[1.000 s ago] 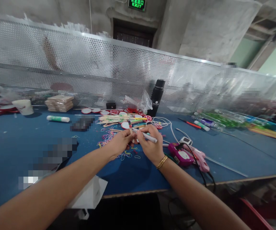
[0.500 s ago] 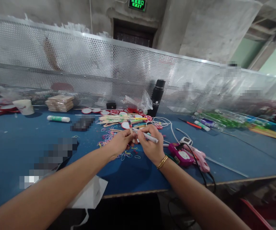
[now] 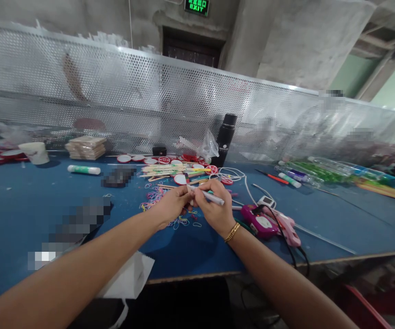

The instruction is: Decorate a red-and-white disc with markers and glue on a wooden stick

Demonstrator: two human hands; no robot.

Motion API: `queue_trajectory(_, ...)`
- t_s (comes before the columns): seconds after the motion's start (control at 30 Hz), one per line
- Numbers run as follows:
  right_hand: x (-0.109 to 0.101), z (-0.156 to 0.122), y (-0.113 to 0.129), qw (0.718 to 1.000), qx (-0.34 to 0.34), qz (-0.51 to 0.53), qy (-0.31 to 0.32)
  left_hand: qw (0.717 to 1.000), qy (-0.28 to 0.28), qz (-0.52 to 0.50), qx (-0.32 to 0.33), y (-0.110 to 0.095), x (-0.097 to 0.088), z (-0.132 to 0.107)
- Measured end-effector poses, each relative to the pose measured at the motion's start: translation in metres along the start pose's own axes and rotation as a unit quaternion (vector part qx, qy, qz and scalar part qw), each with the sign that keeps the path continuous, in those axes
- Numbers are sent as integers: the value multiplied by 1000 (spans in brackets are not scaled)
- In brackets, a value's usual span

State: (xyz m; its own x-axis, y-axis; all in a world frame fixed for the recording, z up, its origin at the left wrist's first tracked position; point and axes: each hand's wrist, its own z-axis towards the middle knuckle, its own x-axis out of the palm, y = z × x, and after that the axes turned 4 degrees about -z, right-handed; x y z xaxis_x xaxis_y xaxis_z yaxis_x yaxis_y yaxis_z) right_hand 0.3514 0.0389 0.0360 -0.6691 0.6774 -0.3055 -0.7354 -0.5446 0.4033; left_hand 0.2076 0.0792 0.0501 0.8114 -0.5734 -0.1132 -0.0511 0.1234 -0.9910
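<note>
My left hand (image 3: 172,204) pinches a small flat wooden stick (image 3: 187,180) whose upper end is dark and red. In my right hand (image 3: 220,210) is a pale grey marker pen (image 3: 214,198), its tip pointing left at the stick close to my left fingers. Whether the tip touches the stick I cannot tell. Both hands are over a scatter of small coloured rubber bands (image 3: 154,196). Just behind them lie a pile of thin wooden sticks (image 3: 159,170) and several round red-and-white discs (image 3: 180,179).
A black bottle (image 3: 224,141) stands at the back by the perforated metal screen (image 3: 125,91). Right of my hands are a purple device (image 3: 259,221), a pink glue gun (image 3: 288,226) and cables. On the left are a glue stick (image 3: 83,170), a paper cup (image 3: 34,153) and stacked wooden pieces (image 3: 86,147).
The marker pen in my right hand has shifted slightly to the left and tilted a little. My left hand stays almost still with the stick.
</note>
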Motion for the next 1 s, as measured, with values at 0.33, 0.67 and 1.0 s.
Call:
queue_trajectory(0.33, 0, 1, 2, 1000, 5, 2, 2, 1000, 5, -6, -4, -2, 1, -1)
queue_trajectory(0.67, -1, 1, 0, 1000, 12, -11, -19, 1000, -1, -14, 3, -5, 1, -1)
queue_trajectory(1.0, -1, 1, 0, 1000, 19, -6, -24, 1000, -4, -22, 3, -5, 1, -2)
